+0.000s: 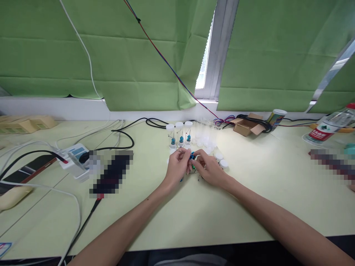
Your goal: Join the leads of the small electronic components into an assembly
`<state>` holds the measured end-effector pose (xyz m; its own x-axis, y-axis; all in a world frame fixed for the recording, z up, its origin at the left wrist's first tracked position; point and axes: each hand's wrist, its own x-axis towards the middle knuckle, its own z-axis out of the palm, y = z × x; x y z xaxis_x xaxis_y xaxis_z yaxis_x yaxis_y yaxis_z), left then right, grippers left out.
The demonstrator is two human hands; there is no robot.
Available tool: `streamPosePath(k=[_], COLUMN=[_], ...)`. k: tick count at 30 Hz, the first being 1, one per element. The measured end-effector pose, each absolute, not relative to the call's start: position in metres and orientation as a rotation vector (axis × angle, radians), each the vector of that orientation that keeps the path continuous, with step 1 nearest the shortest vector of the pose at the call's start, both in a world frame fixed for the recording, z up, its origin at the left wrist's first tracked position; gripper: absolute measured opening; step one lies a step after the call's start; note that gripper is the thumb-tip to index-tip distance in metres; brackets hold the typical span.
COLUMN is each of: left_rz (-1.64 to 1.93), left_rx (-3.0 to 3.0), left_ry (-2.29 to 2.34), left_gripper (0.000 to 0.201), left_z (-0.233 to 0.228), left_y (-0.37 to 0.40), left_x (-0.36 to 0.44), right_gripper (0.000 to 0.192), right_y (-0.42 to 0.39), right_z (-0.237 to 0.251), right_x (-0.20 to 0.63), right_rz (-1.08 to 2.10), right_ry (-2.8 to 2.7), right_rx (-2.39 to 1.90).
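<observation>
1. We find both hands at the centre of the frame, meeting over the pale green table (194, 214). The left hand (177, 166) and the right hand (209, 169) close together on one small blue component (192, 156) with thin wire leads.

2. The left hand's fingers are curled in, thumb and fingertips pinching the blue component from its left side. The right hand's fingers are likewise drawn in, pinching the same piece from the right. We cannot tell which hand bears more of the grip.

3. Just above the hands, slightly left of centre, stand three capped clear vials (180, 136), upright in a row, each with a blue part inside. We judge these three as finished.

4. To the right of that row stands a cluster of empty clear vials (203, 133), with loose white caps (222, 162) lying near the right hand. We judge these as work remaining; the count is too blurred to give.

5. A few further small parts lie under and beside the hands; they are too small to identify.

6. At the left of the frame lie a power strip (73, 155) and trailing cables. At the upper right sit an open cardboard box (245, 127), a can (276, 118) and a water bottle (330, 127).
</observation>
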<state>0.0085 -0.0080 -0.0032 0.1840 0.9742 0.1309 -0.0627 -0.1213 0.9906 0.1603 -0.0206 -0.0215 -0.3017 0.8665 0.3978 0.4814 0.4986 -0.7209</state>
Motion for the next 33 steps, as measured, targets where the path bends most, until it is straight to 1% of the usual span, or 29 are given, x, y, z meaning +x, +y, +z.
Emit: streamPosePath(k=[17, 28, 33], left_rz=[1.192, 1.145, 1.138], left_rx=[1.327, 1.15, 1.274], left_ry=[0.835, 0.853, 0.916], left_gripper=[0.027, 0.03, 0.031], left_z=[-0.0116, -0.0081, -0.0068], left_y=[-0.0053, -0.0085, -0.0074], left_x=[0.0086, 0.011, 0.0086], right_gripper=[0.01, 0.018, 0.018], right_y=[-0.0205, -0.0177, -0.0162], right_z=[-0.0198, -0.0207, -0.0227], right_x=[0.1586, 0.1597, 0.1602], right_rz=[0.671, 0.635, 0.571], right_ry=[-1.887, -1.905, -1.898], right_rx=[-1.037, -1.034, -1.072])
